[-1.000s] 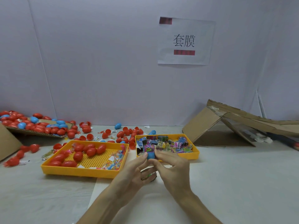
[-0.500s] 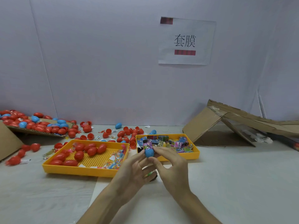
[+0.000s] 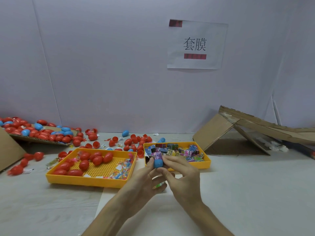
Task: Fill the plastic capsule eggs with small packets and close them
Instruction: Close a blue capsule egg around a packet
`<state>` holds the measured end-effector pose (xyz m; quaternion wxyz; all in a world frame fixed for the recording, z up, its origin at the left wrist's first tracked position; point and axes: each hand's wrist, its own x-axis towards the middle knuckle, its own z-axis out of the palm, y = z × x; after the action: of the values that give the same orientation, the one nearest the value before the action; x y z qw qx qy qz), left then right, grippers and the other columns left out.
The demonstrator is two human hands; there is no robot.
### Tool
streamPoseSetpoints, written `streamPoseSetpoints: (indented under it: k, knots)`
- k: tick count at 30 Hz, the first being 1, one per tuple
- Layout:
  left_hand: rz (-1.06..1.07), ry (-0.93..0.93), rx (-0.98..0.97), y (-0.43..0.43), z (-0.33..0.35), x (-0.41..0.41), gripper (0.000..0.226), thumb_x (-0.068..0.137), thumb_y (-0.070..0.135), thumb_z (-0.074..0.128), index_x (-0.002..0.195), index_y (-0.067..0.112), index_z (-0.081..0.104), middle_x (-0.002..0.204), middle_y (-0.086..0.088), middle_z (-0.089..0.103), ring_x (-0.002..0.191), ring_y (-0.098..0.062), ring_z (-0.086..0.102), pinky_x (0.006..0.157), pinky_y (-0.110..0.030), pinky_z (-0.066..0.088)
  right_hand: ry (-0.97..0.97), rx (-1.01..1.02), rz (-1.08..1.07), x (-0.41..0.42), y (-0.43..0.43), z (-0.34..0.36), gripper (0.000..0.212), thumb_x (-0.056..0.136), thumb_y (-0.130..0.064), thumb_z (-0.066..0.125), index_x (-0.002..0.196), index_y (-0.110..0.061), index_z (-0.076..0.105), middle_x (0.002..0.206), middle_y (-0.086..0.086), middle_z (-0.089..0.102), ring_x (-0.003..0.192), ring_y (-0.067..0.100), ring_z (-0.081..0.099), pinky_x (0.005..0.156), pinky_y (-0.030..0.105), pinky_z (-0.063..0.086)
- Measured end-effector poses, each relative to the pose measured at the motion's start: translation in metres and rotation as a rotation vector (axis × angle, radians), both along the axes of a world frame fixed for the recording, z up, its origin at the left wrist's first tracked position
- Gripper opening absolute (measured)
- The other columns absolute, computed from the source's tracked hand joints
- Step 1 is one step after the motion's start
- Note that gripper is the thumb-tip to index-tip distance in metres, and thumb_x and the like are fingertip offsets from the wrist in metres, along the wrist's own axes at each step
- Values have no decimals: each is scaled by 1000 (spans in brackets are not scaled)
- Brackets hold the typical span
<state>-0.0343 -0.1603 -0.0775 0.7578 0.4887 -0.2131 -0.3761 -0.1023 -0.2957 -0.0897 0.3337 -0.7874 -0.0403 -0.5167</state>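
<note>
Filling is under way, I'd judge: the left hand (image 3: pixel 143 178) and right hand (image 3: pixel 181 174) pinch a blue capsule egg (image 3: pixel 157 164) just before the yellow packet tray (image 3: pixel 207 165) — a purple packet (image 3: pixel 158 155) pokes out, wanting tucking and capping — above a white table (image 3: pixel 238 193) walled by pale panels (image 3: pixel 102 65).

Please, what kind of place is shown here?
Probably a small hand-packing workstation: a yellow tray of red capsule eggs, a second tray of small packets, and the left hand and right hand holding a blue capsule egg.

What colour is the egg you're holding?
The egg is blue, seen best in the head view.
</note>
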Motion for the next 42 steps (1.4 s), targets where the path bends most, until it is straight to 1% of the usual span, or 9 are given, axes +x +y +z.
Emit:
streamPoseSetpoints:
  k: [5,9,12,17,22,28,34,38,42]
  knots:
    - [21,-14,31,0,-1,1,45,95,54,48,117,26,75,130,-7,68,125,-25,63,117,-53,36,-19,15,22,0,-1,0,38,73,-1,85,108,-9,77,105,-12,71,101,-4,65,87,11,52]
    - [48,-83,60,1,4,-1,38,90,58,51,113,40,75,133,6,67,122,-14,64,113,-44,40,-2,12,46,-1,3,4,47,78,-10,82,122,-19,69,114,-13,68,108,4,64,92,16,51]
    - [65,-82,32,0,3,-1,43,83,57,62,115,34,76,130,4,69,123,-20,64,115,-48,39,-23,-72,10,-1,4,3,52,79,-9,80,128,-17,66,118,-9,62,115,0,56,95,11,45]
    - [50,-34,-12,1,3,-1,55,82,54,65,127,22,66,129,-5,70,124,-25,64,116,-50,37,-13,-114,5,1,2,-1,41,81,-4,79,121,-10,72,112,-5,69,108,2,61,91,17,53]
    - [64,-44,18,2,4,-3,40,79,54,66,109,31,78,124,-5,72,119,-20,67,110,-43,42,-40,-112,12,2,-3,-4,35,81,-3,79,115,-8,75,109,-5,72,105,5,65,89,19,53]
    - [36,-41,33,4,-1,-1,34,92,47,63,114,25,76,127,-7,70,120,-17,66,108,-42,40,-67,-70,17,3,-6,-4,26,80,-7,78,106,-8,78,100,-3,75,95,5,68,81,19,55]
    - [66,-68,13,5,1,-1,30,92,44,66,114,26,76,126,-8,71,116,-16,68,101,-39,44,-8,-45,81,2,-1,-2,41,81,-8,78,121,-13,71,112,-9,72,106,1,65,90,15,51]
    - [159,-98,14,2,2,0,54,75,38,79,124,16,69,116,-10,74,101,-17,73,89,-35,48,7,-48,76,1,-1,-3,48,79,-5,81,125,-15,69,112,-9,71,106,0,64,91,16,51]
    - [195,-142,-31,1,6,1,47,82,41,70,128,34,63,112,-4,76,102,-20,74,85,-37,52,65,142,93,0,2,2,36,87,-28,75,122,-23,71,110,-20,72,102,-2,67,85,12,52]
